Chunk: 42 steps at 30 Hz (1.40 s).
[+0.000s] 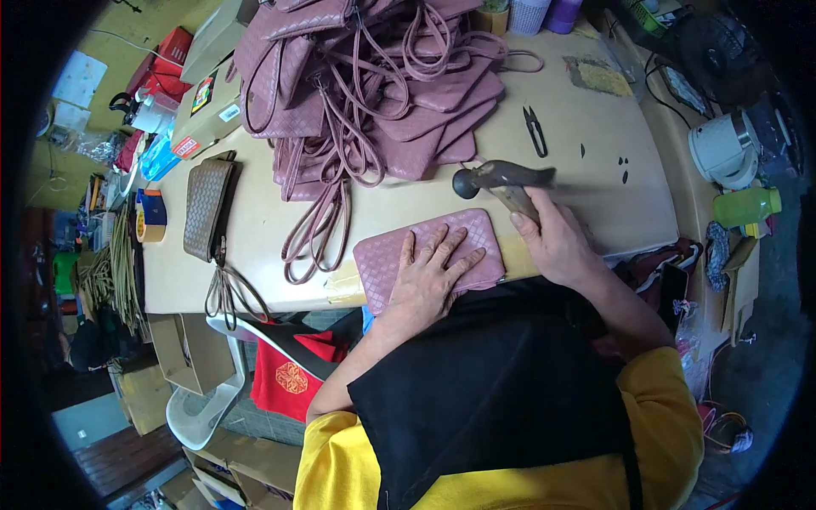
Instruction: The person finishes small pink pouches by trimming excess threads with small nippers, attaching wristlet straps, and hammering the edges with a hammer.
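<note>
A pink pouch with a woven pattern lies flat at the front edge of the table. My left hand rests on top of it, palm down with the fingers spread. Just right of the pouch, my right hand is closed around the handle of a hammer. The hammer's round dark face points left, held above the tabletop beyond the pouch's upper right corner. Behind the pouch rises a heap of similar pink pouches with looped wrist straps.
A brown woven pouch with a strap sits at the left of the table. Thread snips lie beyond the hammer. Rolls of tape and a cardboard box stand at the left edge. A white electric kettle is at far right.
</note>
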Tool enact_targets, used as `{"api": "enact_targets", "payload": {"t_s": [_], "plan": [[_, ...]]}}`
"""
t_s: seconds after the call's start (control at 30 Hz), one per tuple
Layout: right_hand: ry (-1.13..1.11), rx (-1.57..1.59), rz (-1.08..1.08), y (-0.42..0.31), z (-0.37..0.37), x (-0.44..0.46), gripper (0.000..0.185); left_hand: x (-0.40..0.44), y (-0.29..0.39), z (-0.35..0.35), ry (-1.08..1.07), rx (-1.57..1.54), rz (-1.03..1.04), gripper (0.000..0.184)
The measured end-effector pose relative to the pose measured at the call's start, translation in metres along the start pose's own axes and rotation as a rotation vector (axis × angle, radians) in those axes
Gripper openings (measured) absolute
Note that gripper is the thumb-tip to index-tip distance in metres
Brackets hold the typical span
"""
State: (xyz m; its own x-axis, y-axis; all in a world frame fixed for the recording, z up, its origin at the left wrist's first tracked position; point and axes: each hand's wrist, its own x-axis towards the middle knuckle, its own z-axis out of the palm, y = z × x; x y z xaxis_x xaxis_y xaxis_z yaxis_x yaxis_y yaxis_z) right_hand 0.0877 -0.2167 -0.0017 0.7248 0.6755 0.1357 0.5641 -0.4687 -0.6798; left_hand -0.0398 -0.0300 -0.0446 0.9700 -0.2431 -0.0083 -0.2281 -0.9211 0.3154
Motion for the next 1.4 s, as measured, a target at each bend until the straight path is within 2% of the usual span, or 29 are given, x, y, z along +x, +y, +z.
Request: {"api": "enact_targets", "payload": {"t_s": [0.07,0.13,0.17,0.27,0.33,0.4,0.47,0.5,0.53,0.57,0.63,0.67,0.73,0.77,0.8,0.87,0.9,0.93,1.0,1.03,1.07,1.1,1.13,1.17,1.2,1.23,1.27,1.33,1.4], "plan": [[-0.018,-0.064,0.008,0.001,0.002,0.004,0.028,0.0,-0.001,0.002,-0.007,-0.007,-0.001,0.066],[-0.402,-0.203,0.385,0.013,-0.002,0.014,0.029,-0.001,-0.003,0.0,-0.008,-0.012,0.005,0.067],[-0.327,-0.321,0.14,0.019,-0.013,0.012,0.029,0.002,-0.004,-0.001,-0.015,0.005,0.005,0.068],[-0.23,-0.158,0.152,-0.005,-0.026,0.012,0.03,0.002,-0.003,-0.001,-0.027,-0.02,0.013,0.07],[-0.303,-0.211,0.203,0.01,-0.001,0.002,0.03,-0.005,0.001,-0.013,-0.017,-0.057,0.02,0.07],[-0.353,-0.268,0.242,0.014,0.005,0.0,0.031,-0.018,-0.003,-0.044,0.139,-0.231,-0.152,0.065],[-0.356,-0.15,0.339,0.02,-0.003,0.003,0.033,-0.047,-0.018,-0.047,0.387,-0.127,-0.572,0.054],[-0.362,-0.141,0.343,0.024,0.002,0.0,0.033,-0.068,-0.03,-0.042,0.275,-0.202,-0.775,0.047],[-0.258,-0.099,0.321,0.033,0.01,0.0,0.033,-0.082,-0.041,-0.033,0.168,-0.275,-0.972,0.041],[-0.155,-0.06,0.295,0.04,0.016,0.003,0.034,-0.085,-0.043,-0.025,0.174,-0.272,-0.974,0.041],[-0.121,-0.039,0.264,0.041,0.023,0.009,0.034,-0.091,-0.042,-0.011,0.311,-0.586,-0.92,0.03],[-0.088,-0.018,0.239,0.041,0.026,0.01,0.035,-0.088,-0.043,-0.001,0.391,-0.615,-0.835,0.025],[-0.027,-0.032,0.142,0.059,0.037,0.008,0.036,-0.074,-0.049,0.014,0.699,-0.898,-0.635,0.025],[0.043,-0.047,0.05,0.064,0.039,0.01,0.036,-0.066,-0.053,0.011,0.717,-0.899,-0.616,0.031],[0.045,-0.045,0.049,0.06,0.035,0.01,0.036,-0.058,-0.045,0.0,0.717,-0.896,-0.615,0.031],[-0.172,0.369,0.412,0.048,0.02,0.012,0.035,-0.042,-0.02,-0.027,0.532,-0.673,-0.736,0.04],[-0.165,0.368,0.408,0.047,0.018,0.013,0.035,-0.044,-0.029,-0.016,0.466,-0.514,-0.746,0.053],[-0.145,0.441,0.436,0.047,0.017,0.014,0.032,-0.045,-0.035,-0.015,0.467,-0.512,-0.737,0.053],[-0.123,0.519,0.471,0.049,0.016,0.011,0.028,-0.051,-0.045,-0.017,0.359,-1.085,-0.731,0.055],[-0.158,0.547,0.471,0.052,0.016,0.014,0.025,-0.057,-0.051,-0.025,0.476,-1.004,-0.699,0.053],[-0.193,0.574,0.472,0.055,0.016,0.015,0.022,-0.067,-0.051,-0.04,0.686,-0.946,-0.629,0.048],[-0.193,0.575,0.474,0.055,0.016,0.015,0.022,-0.079,-0.06,-0.054,0.852,-0.994,-0.603,0.044],[-0.204,0.581,0.467,0.054,0.016,0.015,0.02,-0.092,-0.066,-0.079,0.962,-0.724,-0.504,0.037],[-0.216,0.587,0.456,0.053,0.015,0.016,0.017,-0.102,-0.072,-0.105,1.108,-0.757,-0.319,0.03],[-0.222,0.586,0.45,0.053,0.015,0.017,0.017,-0.126,-0.076,-0.131,1.102,-0.831,-0.428,0.03],[-0.222,0.595,0.46,0.052,0.015,0.017,0.018,-0.132,-0.081,-0.154,1.153,-0.849,-0.254,0.029],[-0.221,0.605,0.47,0.051,0.016,0.017,0.018,-0.136,-0.088,-0.17,1.079,-0.864,-0.101,0.027],[-0.226,0.519,0.471,0.046,0.016,0.017,0.021,-0.126,-0.098,-0.174,1.025,-0.716,-0.221,0.026],[-0.221,0.428,0.473,0.043,0.016,0.017,0.024,-0.081,-0.107,-0.161,0.674,-0.861,-0.29,0.028]]}}
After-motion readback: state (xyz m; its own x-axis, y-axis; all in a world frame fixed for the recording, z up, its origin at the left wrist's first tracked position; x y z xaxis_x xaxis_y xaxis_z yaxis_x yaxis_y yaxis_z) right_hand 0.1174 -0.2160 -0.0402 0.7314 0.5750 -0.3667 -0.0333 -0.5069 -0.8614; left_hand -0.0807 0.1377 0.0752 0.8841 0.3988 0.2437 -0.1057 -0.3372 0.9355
